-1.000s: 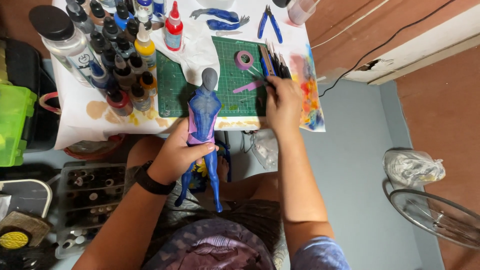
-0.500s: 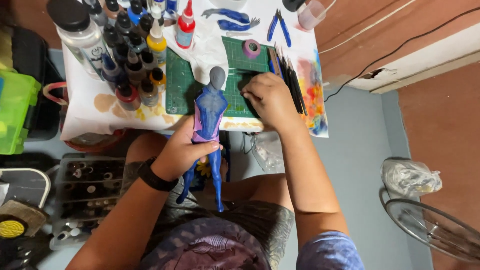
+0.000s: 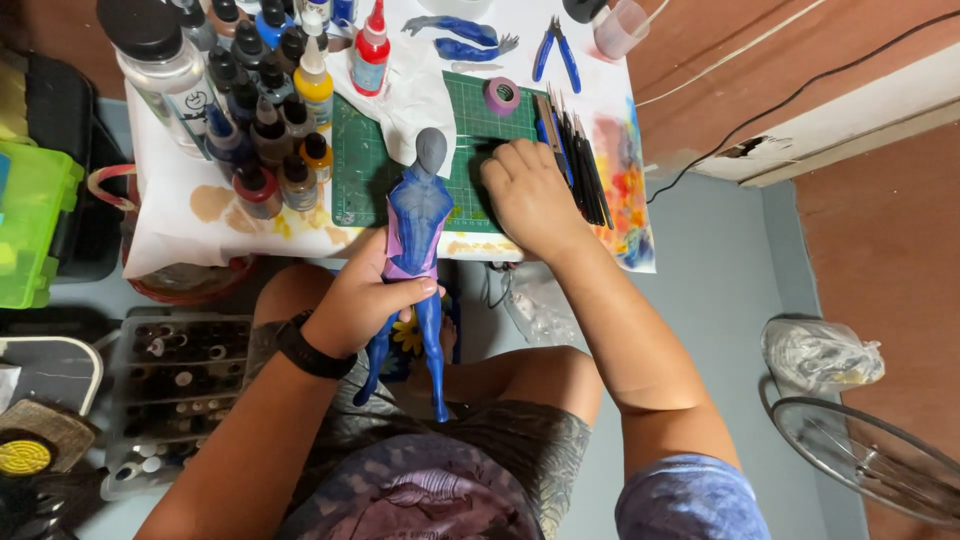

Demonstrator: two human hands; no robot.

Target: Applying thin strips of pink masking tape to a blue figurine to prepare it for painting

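Nearest the camera, a blue figure (image 3: 418, 235) with a grey head is gripped about the waist by the left hand (image 3: 362, 300); the fingers are wrapped fully round it and closed, and a black watch (image 3: 305, 347) is worn on that wrist. The figure is held upright over the lap, its legs hanging below the table edge and its head reaching up over the green cutting mat (image 3: 470, 165). A purple patch is seen on its side, beside the thumb.

Farther out, the right hand (image 3: 530, 195) is laid knuckles-up on the mat, just beside a row of brushes (image 3: 575, 160). The fingers are curled downward; whether anything is pinched beneath them cannot be told from this view.

Beyond the hands, a roll of purple tape (image 3: 502, 96) lies on the mat, with small blue pliers (image 3: 556, 50) and two loose blue arm parts (image 3: 455, 35) at the far end of the table. To the left, paint bottles (image 3: 270, 110) are crowded together on a stained white sheet (image 3: 190, 230).

The step in hand is judged to be the painting or masking of the figure, with a tool being fetched. For the next move, a light fingertip pick at the mat is called for, while the figure is kept steady and its wet areas are kept clear of the thumb.
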